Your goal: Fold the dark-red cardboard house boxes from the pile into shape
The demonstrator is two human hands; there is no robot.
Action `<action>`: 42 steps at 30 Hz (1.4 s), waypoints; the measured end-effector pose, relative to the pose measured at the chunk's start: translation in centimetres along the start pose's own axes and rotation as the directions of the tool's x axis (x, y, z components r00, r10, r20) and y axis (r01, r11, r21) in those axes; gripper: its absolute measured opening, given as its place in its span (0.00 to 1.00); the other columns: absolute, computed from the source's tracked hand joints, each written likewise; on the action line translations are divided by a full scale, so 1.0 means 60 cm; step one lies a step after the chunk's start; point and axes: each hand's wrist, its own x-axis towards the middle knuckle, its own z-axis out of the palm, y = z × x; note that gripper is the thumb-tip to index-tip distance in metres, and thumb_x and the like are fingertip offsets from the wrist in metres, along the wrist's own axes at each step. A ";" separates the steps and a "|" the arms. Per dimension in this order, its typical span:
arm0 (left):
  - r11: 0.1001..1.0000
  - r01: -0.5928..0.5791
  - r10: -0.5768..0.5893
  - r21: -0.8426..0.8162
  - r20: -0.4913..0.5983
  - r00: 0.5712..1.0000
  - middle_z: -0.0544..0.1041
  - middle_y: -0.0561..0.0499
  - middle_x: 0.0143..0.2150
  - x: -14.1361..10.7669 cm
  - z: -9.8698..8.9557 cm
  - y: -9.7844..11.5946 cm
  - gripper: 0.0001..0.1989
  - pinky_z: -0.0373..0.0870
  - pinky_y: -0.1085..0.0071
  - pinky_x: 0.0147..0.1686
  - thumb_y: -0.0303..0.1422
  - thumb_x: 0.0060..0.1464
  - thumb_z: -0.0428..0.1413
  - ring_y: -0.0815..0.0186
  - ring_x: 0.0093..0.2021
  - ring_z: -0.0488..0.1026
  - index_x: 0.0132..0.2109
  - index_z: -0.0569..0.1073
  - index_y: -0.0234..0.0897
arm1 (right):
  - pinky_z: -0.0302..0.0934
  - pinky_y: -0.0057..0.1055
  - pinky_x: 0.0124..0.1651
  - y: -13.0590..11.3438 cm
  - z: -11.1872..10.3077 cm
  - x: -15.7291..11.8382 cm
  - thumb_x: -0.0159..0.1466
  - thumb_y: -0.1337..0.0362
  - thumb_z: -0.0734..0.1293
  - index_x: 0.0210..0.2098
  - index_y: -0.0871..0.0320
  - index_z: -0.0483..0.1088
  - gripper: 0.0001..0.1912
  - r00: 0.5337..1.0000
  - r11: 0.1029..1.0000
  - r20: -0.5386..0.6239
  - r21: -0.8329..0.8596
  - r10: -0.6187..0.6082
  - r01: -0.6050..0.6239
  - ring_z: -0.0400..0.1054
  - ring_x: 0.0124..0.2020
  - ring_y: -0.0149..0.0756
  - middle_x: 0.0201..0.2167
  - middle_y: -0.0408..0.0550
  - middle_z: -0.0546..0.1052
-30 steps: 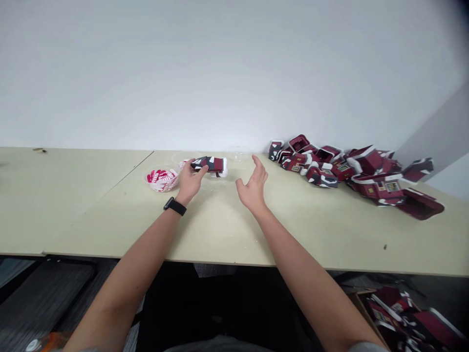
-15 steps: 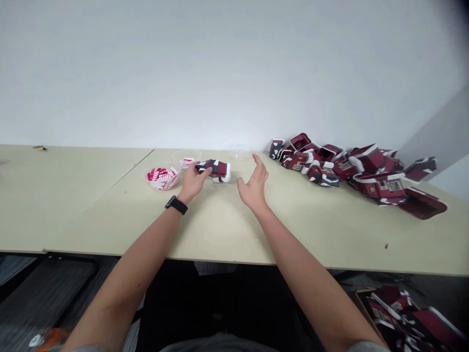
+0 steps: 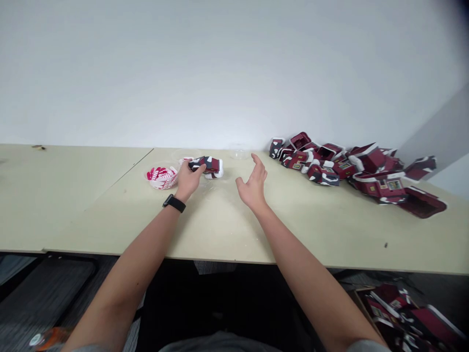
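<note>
My left hand (image 3: 188, 180), with a black watch on its wrist, grips a small toy house (image 3: 210, 167) with maroon walls, a dark roof and white trim, which lies on its side. Close to that hand sits a clear bowl of red-and-white printed pieces (image 3: 162, 178). Another such printed piece (image 3: 183, 160) lies behind the hand, mostly hidden by it. To the right of the house, my right hand (image 3: 253, 183) is open over the table, thumb and fingers apart, holding nothing.
Many similar maroon houses (image 3: 344, 168) are heaped along the wall on the table's right side. A clear plastic dish (image 3: 240, 154) stands at the back. Below the table's front edge, a box of more maroon pieces (image 3: 399, 313) is at right and an orange bottle (image 3: 51, 338) at left.
My left hand has shifted a little left with the toy house, farther from my right hand. The right hand stays open, almost unmoved.
</note>
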 end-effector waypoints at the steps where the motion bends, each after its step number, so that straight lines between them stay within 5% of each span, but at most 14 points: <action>1: 1.000 -0.007 0.007 -0.013 -0.015 1.000 0.80 0.43 0.47 0.001 0.000 -0.001 0.30 0.72 0.60 0.52 0.43 0.53 0.67 0.55 0.49 0.77 0.58 0.72 0.34 | 0.46 0.60 0.73 0.000 0.000 0.000 0.57 0.68 0.62 0.71 0.54 0.47 0.43 1.000 1.000 0.001 0.003 0.001 -0.001 0.55 0.71 0.52 0.69 0.59 0.62; 20: 1.000 0.014 -0.013 0.023 -0.025 1.000 0.80 0.42 0.46 -0.007 -0.005 0.017 0.33 0.73 0.61 0.47 0.48 0.52 0.66 0.56 0.45 0.78 0.59 0.72 0.34 | 0.46 0.61 0.73 -0.006 -0.004 0.001 0.57 0.69 0.62 0.71 0.53 0.47 0.43 0.999 1.000 0.042 -0.008 0.023 -0.022 0.55 0.71 0.52 0.69 0.60 0.61; 25: 0.996 -0.057 0.058 0.069 -0.023 0.998 0.80 0.45 0.43 -0.021 -0.008 0.039 0.33 0.72 0.62 0.46 0.48 0.51 0.67 0.57 0.42 0.77 0.59 0.73 0.34 | 0.49 0.60 0.73 0.000 0.000 0.004 0.56 0.69 0.64 0.70 0.54 0.49 0.44 0.991 0.989 0.047 0.076 0.122 -0.125 0.56 0.71 0.52 0.69 0.60 0.63; 29: 0.972 -0.190 0.188 0.137 0.028 0.982 0.80 0.45 0.45 -0.041 -0.005 0.063 0.30 0.72 0.62 0.47 0.46 0.51 0.67 0.58 0.43 0.77 0.57 0.74 0.36 | 0.58 0.58 0.68 0.000 0.005 0.002 0.58 0.64 0.69 0.70 0.52 0.55 0.42 0.954 0.943 0.164 0.182 0.251 -0.279 0.59 0.69 0.53 0.66 0.58 0.68; 33: 0.928 -0.323 0.305 0.184 0.120 0.945 0.79 0.43 0.51 -0.061 0.004 0.077 0.27 0.71 0.61 0.51 0.44 0.52 0.68 0.56 0.48 0.76 0.55 0.73 0.38 | 0.59 0.52 0.69 -0.011 0.009 -0.003 0.55 0.57 0.76 0.67 0.54 0.62 0.42 0.937 0.956 0.327 0.218 0.119 -0.197 0.63 0.67 0.53 0.65 0.57 0.71; 42: 0.904 -0.377 0.327 0.203 0.242 0.914 0.79 0.43 0.51 -0.071 0.006 0.084 0.26 0.69 0.57 0.55 0.47 0.53 0.67 0.51 0.52 0.75 0.54 0.74 0.39 | 0.68 0.41 0.56 -0.004 0.011 -0.008 0.58 0.67 0.73 0.60 0.51 0.68 0.30 0.898 0.959 0.417 0.168 0.142 -0.229 0.76 0.49 0.43 0.47 0.46 0.81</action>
